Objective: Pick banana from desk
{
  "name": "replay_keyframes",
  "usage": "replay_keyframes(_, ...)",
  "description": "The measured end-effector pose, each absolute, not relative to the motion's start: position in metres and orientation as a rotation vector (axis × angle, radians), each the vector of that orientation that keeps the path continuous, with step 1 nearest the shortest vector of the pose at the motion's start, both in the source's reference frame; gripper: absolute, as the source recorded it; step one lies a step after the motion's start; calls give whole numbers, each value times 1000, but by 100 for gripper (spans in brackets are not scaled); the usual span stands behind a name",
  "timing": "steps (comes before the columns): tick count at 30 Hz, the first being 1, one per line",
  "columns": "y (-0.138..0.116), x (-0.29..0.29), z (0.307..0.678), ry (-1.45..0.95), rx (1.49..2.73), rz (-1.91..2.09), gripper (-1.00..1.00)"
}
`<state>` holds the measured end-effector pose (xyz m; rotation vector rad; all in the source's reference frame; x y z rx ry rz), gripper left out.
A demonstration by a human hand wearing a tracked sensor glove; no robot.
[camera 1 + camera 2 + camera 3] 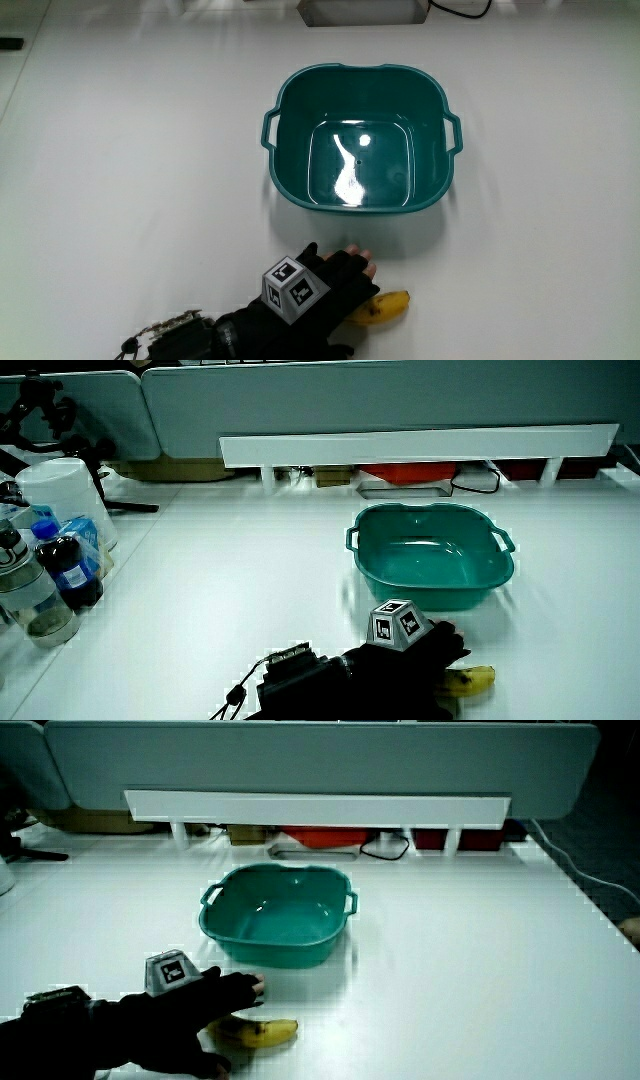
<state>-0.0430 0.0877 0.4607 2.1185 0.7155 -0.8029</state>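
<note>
- The banana lies flat on the white counter, nearer to the person than the teal basin; one end pokes out from under the glove, the rest is covered
- The hands: a single gloved hand rests over the banana's covered end, fingers stretched forward toward the basin and only slightly bent; whether they grip the fruit or merely lie on it I cannot tell
- In both side views the banana sits on the counter, not lifted, with the hand low over it
- The patterned cube sits on the back of the glove, tilted; the forearm reaches in from the counter's edge nearest the person
- The basin stands upright with nothing in it, apart from the hand and the banana
- In a side view, bottles and a white tub stand at the counter's edge, well apart from the basin
</note>
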Motion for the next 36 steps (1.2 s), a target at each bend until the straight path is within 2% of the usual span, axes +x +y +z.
replay_keyframes(3, 88, -43, 463, 693, 2116, -811, 0)
replay_keyframes(11, 90, -44, 468, 675, 2126, -857, 36)
replay_keyframes(25, 88, -47, 463, 693, 2228, -905, 100)
replay_keyframes(36, 90, -47, 460, 723, 2247, -944, 100)
